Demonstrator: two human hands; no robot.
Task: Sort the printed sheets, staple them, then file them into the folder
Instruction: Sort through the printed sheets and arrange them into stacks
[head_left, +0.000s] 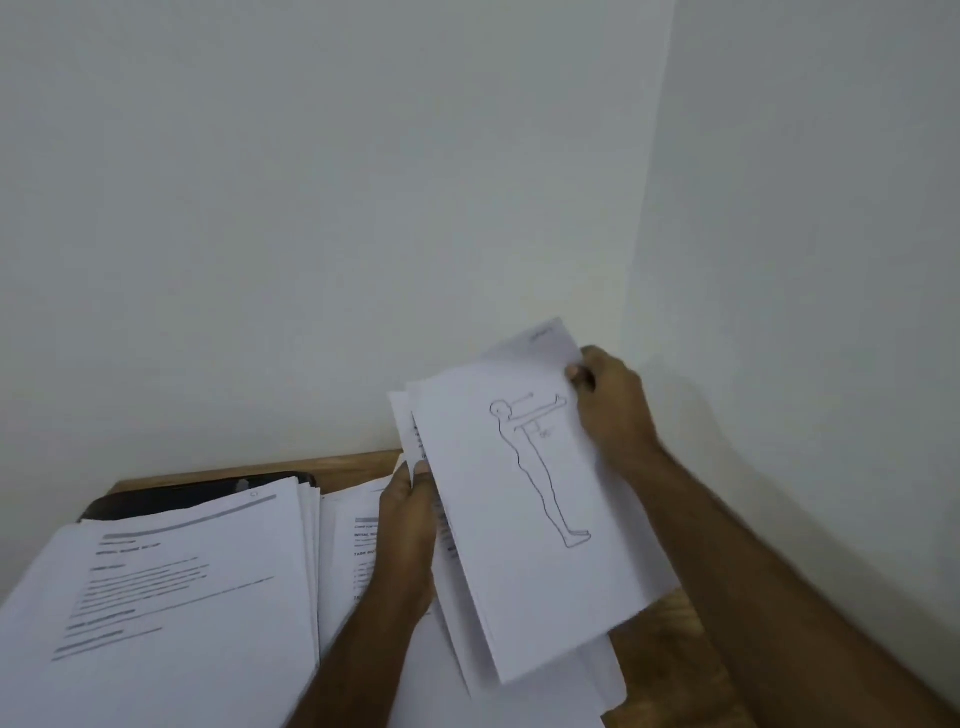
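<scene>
Both hands form the grip on a fanned bundle of printed sheets (524, 499) raised off the surface (660, 639). On the near-left edge of the bundle the left hand (408, 535) pinches with its thumb in front; at the far top corner the right hand (610, 400) pinches, fingers curled round the edge. So each hand is clamped on paper, neither free. Front-most in the bundle is a sheet bearing a line drawing of a standing figure with an arm held out; behind it, text pages peek out, offset and splayed.

Left of the grip lies a tall stack of printed pages (171, 587), and just beyond that stack a dark folder (171, 496) shows part of its rim. More loose sheets (353, 545) lie under and just left of the left hand.

Such paper is probably light, thin and floppy; it sags when held at one corner, and smooth sheets slide over each other readily. Holding at two opposite edges, as now, should keep the fan under control; squaring the edges against the wooden surface would likely help before stapling. No stapler is in view.
</scene>
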